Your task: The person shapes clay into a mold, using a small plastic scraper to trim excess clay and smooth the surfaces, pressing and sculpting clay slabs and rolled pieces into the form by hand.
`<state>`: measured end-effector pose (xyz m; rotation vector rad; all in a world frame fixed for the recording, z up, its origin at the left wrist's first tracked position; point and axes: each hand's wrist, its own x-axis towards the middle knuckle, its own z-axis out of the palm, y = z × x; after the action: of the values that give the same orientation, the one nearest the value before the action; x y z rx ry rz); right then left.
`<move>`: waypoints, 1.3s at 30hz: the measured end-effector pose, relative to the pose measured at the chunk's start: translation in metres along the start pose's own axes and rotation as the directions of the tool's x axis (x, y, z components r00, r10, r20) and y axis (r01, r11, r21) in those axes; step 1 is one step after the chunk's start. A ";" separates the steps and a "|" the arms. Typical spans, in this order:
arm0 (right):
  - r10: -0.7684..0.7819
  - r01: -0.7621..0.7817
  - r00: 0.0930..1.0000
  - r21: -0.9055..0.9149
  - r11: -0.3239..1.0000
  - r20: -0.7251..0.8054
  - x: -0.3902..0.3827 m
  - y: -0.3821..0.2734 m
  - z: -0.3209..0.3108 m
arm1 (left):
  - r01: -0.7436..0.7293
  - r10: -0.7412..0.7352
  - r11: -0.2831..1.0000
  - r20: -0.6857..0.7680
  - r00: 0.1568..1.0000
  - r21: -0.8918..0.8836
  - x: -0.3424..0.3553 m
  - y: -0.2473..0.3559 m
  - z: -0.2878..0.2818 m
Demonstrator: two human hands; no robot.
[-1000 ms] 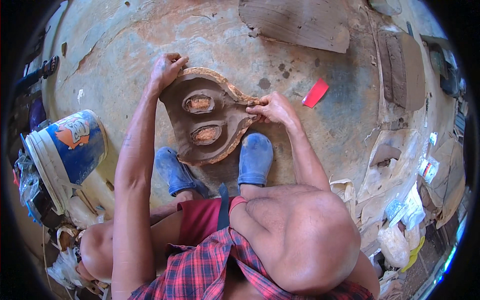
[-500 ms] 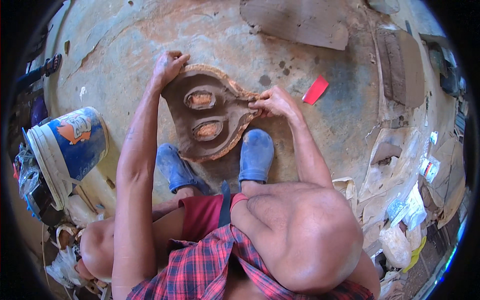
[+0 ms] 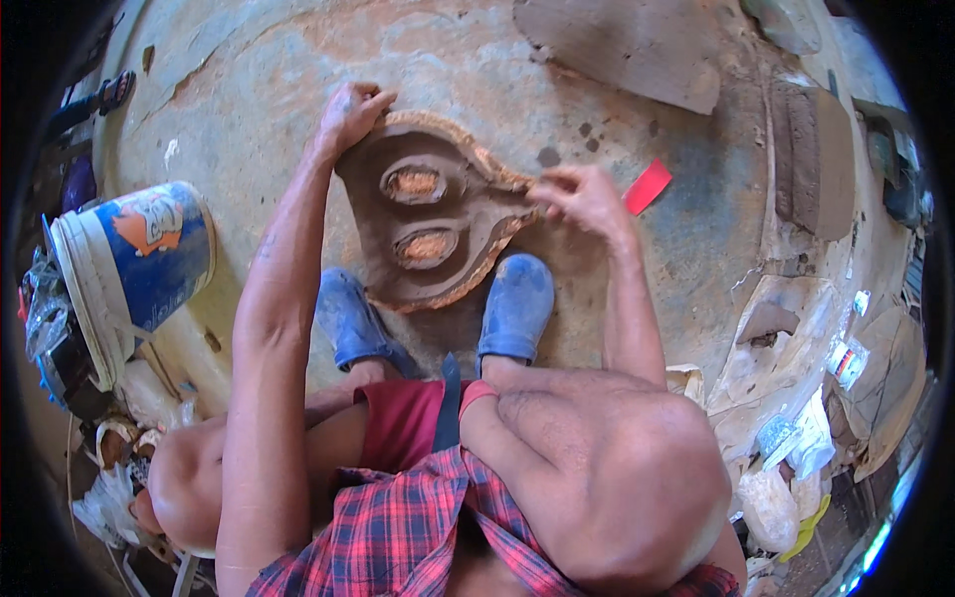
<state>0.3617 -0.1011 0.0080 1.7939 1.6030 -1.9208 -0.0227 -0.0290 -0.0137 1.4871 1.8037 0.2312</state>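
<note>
A mask-shaped mould (image 3: 476,149) with a rough orange-brown rim lies between my hands, tilted up toward me. Dark wet clay (image 3: 468,221) lines its hollow, and two raised oval rings in the clay surround rough orange centres. My left hand (image 3: 355,116) grips the mould's upper left edge, fingers closed over the rim. At the narrow right end my right hand (image 3: 589,202) has its thumb and fingertips bent together against the tip; whether a bit of clay is between them is hard to see. Just right of that hand a red flat piece (image 3: 648,187) lies on the floor.
My blue clogs (image 3: 516,303) stand just below the mould. A white-and-blue bucket (image 3: 149,269) is at the left. Clay slabs (image 3: 627,50) lie at the far side and the right. Plastic bags (image 3: 811,438) and scraps are heaped at lower right. Another person's sandalled foot (image 3: 116,92) shows at far left.
My right hand has slid slightly rightward along the tip, and its fingers have loosened a little. My left hand keeps its hold. The whole view has shifted slightly.
</note>
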 end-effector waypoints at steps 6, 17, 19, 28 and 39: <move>-0.663 0.620 0.717 -0.238 0.748 -0.214 0.000 -0.012 0.013 | 0.005 -0.005 1.000 -0.049 0.999 0.004 0.003 -0.007 -0.002; -0.282 0.487 0.674 0.123 0.865 -0.683 0.003 0.001 0.017 | -0.007 0.004 0.999 -0.075 0.997 -0.047 -0.002 -0.004 0.000; -0.212 0.423 0.707 0.164 0.891 -0.675 -0.009 0.008 0.012 | 0.040 -0.040 0.999 -0.019 0.999 0.002 -0.001 -0.006 -0.001; -0.582 0.449 0.626 -0.370 0.813 -0.519 -0.049 0.003 0.065 | -0.034 0.032 0.999 -0.095 0.995 -0.014 -0.001 -0.010 0.004; -0.438 0.382 0.827 -0.219 0.898 -0.352 -0.066 -0.007 0.091 | -0.024 0.023 1.000 -0.085 0.996 -0.016 -0.004 -0.020 -0.001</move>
<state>0.3148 -0.1976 0.0424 1.9969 2.3682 -1.5823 -0.0379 -0.0381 -0.0230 1.5074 1.8473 0.3244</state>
